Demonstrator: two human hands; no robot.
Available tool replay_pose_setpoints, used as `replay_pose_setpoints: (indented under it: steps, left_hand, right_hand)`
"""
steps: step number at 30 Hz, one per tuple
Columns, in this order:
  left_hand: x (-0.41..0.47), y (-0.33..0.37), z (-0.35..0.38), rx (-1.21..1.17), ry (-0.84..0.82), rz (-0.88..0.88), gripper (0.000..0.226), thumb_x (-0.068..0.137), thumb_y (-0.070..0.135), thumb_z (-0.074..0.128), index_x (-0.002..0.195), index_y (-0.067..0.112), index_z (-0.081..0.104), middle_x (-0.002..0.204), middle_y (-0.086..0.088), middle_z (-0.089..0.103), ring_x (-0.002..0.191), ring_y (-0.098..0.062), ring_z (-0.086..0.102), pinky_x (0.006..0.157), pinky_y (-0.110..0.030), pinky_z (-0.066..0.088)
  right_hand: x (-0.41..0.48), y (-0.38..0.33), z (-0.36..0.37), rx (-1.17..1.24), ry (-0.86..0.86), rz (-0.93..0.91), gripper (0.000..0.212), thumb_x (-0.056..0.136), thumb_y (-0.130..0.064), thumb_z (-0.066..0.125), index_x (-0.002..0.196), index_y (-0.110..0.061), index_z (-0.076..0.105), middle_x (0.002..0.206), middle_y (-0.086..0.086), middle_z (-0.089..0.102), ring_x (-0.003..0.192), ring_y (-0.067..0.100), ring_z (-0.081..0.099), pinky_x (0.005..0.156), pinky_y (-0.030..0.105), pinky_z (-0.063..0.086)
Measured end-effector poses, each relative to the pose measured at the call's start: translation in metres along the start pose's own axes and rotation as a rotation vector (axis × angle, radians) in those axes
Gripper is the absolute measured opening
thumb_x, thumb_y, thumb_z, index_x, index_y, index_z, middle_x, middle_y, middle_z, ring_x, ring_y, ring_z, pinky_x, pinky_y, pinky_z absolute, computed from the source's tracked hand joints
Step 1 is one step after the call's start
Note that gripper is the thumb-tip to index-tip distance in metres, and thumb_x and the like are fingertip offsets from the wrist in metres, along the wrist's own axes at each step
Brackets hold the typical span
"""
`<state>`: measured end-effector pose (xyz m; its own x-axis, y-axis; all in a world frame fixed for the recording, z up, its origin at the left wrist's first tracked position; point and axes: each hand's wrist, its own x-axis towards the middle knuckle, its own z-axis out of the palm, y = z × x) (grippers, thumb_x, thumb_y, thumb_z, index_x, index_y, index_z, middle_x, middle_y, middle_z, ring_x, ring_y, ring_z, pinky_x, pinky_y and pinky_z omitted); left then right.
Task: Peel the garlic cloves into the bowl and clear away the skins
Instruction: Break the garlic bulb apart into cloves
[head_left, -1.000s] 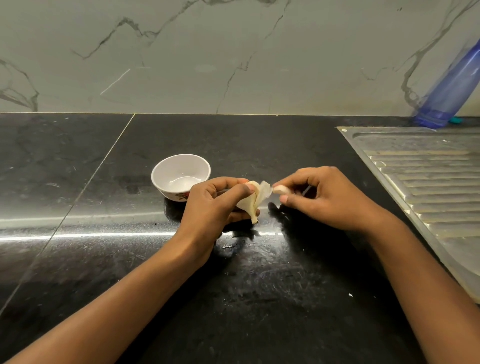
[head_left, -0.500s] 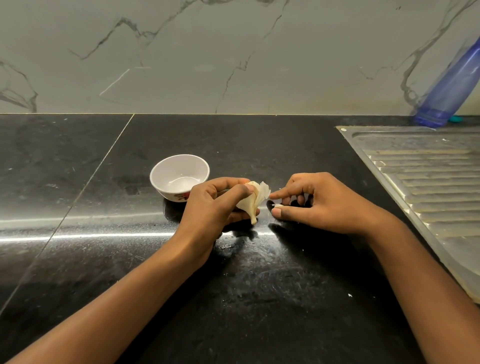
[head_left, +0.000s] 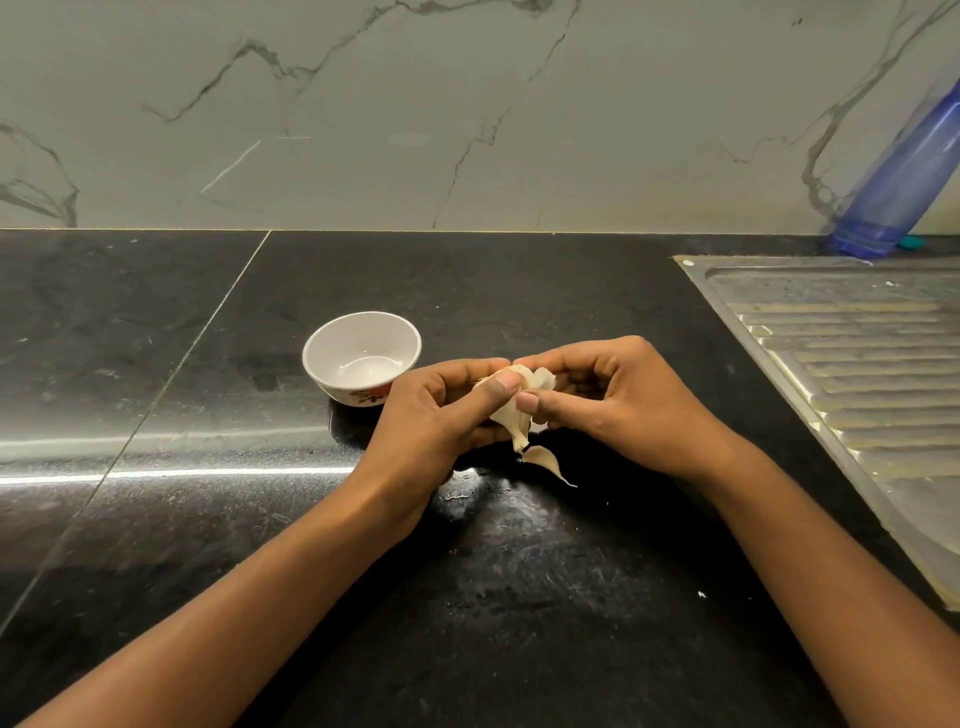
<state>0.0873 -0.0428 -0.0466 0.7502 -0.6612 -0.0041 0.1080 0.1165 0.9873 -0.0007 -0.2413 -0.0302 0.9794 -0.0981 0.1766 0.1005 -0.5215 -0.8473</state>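
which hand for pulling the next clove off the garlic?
Right. The left hand grips the garlic as an anchor; the right hand pinches its upper edge, placed to pull.

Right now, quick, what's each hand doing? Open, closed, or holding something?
Left hand: closed, gripping the garlic.
Right hand: closed, thumb and fingertip pinching the same garlic's papery skin.
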Motion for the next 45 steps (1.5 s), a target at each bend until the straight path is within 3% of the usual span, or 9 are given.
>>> replay_pose_setpoints:
  steps: [7,11,14,19,24,28,33,42,45]
  left_hand:
    - [0.000,-0.001,-0.002,0.021,-0.053,0.021,0.026,0.102,0.016,0.065,0.122,0.002,0.074,0.113,-0.014,0.079,0.109,-0.028,0.076,0.094,-0.041,0.062]
    - [-0.003,0.001,-0.002,-0.008,-0.111,0.014,0.026,0.103,0.014,0.062,0.124,0.002,0.073,0.115,-0.016,0.078,0.110,-0.031,0.075,0.091,-0.038,0.063]
    - [-0.002,0.001,-0.002,-0.019,-0.134,0.010,0.028,0.104,0.013,0.062,0.128,0.003,0.072,0.119,-0.015,0.077,0.113,-0.032,0.074,0.096,-0.044,0.062]
    - [0.001,-0.001,0.001,-0.045,-0.078,-0.014,0.028,0.102,0.012,0.064,0.127,0.003,0.071,0.118,-0.016,0.077,0.113,-0.034,0.073,0.095,-0.042,0.062]
    - [0.005,-0.004,-0.001,-0.102,0.013,-0.040,0.021,0.102,0.009,0.061,0.116,0.003,0.075,0.114,-0.022,0.076,0.107,-0.040,0.071,0.097,-0.055,0.059]
    - [0.006,-0.006,-0.001,-0.107,0.066,-0.032,0.021,0.102,0.009,0.060,0.114,0.002,0.076,0.114,-0.019,0.076,0.106,-0.039,0.072,0.091,-0.048,0.061]
    - [0.007,-0.005,-0.001,-0.114,0.084,-0.041,0.022,0.102,0.011,0.061,0.116,0.001,0.075,0.117,-0.019,0.075,0.114,-0.044,0.070,0.096,-0.052,0.059]
    - [0.005,-0.003,0.001,-0.153,0.078,-0.045,0.024,0.104,0.014,0.061,0.123,0.003,0.071,0.119,-0.012,0.077,0.113,-0.034,0.074,0.092,-0.042,0.063]
    - [0.005,-0.004,0.002,-0.132,0.075,-0.038,0.024,0.105,0.017,0.060,0.122,0.003,0.072,0.120,-0.013,0.076,0.111,-0.035,0.074,0.096,-0.046,0.062]
  right_hand:
    - [0.001,0.007,0.005,-0.114,0.006,-0.095,0.022,0.102,-0.025,0.072,0.123,-0.022,0.079,0.098,-0.002,0.082,0.087,0.027,0.078,0.077,0.055,0.064]
    - [0.001,0.007,0.001,-0.092,0.042,-0.104,0.020,0.107,-0.018,0.064,0.117,-0.015,0.080,0.095,-0.001,0.081,0.085,0.019,0.078,0.075,0.040,0.065]
    - [0.002,0.008,-0.004,-0.131,0.071,-0.107,0.019,0.107,-0.020,0.064,0.113,-0.015,0.081,0.092,-0.001,0.080,0.082,0.022,0.076,0.073,0.040,0.063]
    - [0.003,0.005,-0.009,-0.076,0.159,-0.056,0.017,0.104,-0.024,0.067,0.105,-0.015,0.081,0.085,0.000,0.079,0.077,0.018,0.076,0.072,0.026,0.061]
    - [0.002,0.005,-0.019,-0.144,0.152,0.033,0.015,0.101,-0.026,0.074,0.091,-0.018,0.082,0.079,-0.001,0.079,0.071,0.016,0.076,0.070,0.033,0.062]
    - [-0.003,0.004,-0.027,-0.261,0.020,0.099,0.014,0.096,-0.029,0.079,0.083,-0.023,0.082,0.073,-0.001,0.078,0.067,0.018,0.074,0.073,0.045,0.063]
    - [-0.005,0.001,-0.030,-0.246,-0.062,0.110,0.008,0.091,-0.026,0.084,0.085,-0.021,0.084,0.073,-0.001,0.078,0.067,0.014,0.073,0.066,0.032,0.058]
    - [-0.005,0.002,-0.032,-0.278,-0.006,0.087,0.019,0.097,-0.030,0.078,0.079,-0.025,0.082,0.067,-0.004,0.076,0.061,0.017,0.070,0.065,0.036,0.057]
    - [-0.005,0.002,-0.032,-0.222,0.032,0.053,0.019,0.096,-0.030,0.079,0.080,-0.022,0.082,0.068,-0.003,0.076,0.062,0.025,0.070,0.064,0.041,0.059]
